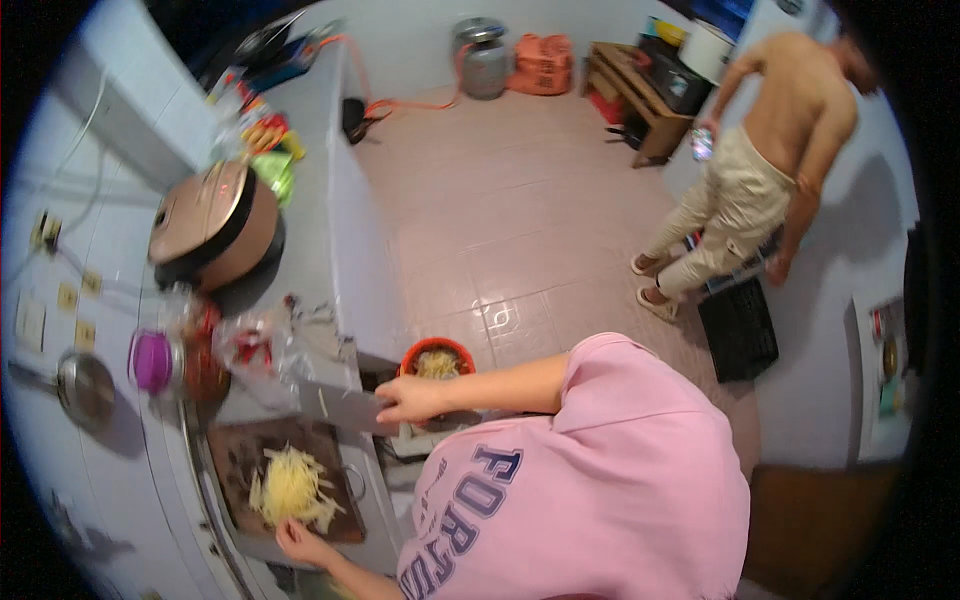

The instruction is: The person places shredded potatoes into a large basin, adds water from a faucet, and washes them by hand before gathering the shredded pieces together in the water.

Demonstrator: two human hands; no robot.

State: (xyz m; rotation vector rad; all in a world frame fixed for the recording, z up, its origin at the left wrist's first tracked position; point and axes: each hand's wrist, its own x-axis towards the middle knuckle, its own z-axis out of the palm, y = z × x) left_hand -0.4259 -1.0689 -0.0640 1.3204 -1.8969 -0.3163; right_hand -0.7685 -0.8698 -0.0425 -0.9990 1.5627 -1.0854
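A broad cleaver (345, 409) is in my right hand (411, 399), its blade out over the counter edge and the upper edge of a dark cutting board (234, 461). Pale yellow shreds, like cut potato, lie heaped (291, 484) on the board. My left hand (300, 538) is at the lower edge of the heap, thumb and fingertips close together; whether they pinch a shred cannot be told. Beyond my right hand, an orange-red bowl (406, 358) with more pale shreds stands below counter level.
Plastic bags (259, 345), a jar with a purple lid (151, 361) and a rice cooker (210, 217) stand along the counter. A pan (86, 390) hangs on the wall. Across the room, a person (795, 112) stands with a phone near a black crate (739, 330). A gas cylinder (482, 67) stands at the far wall.
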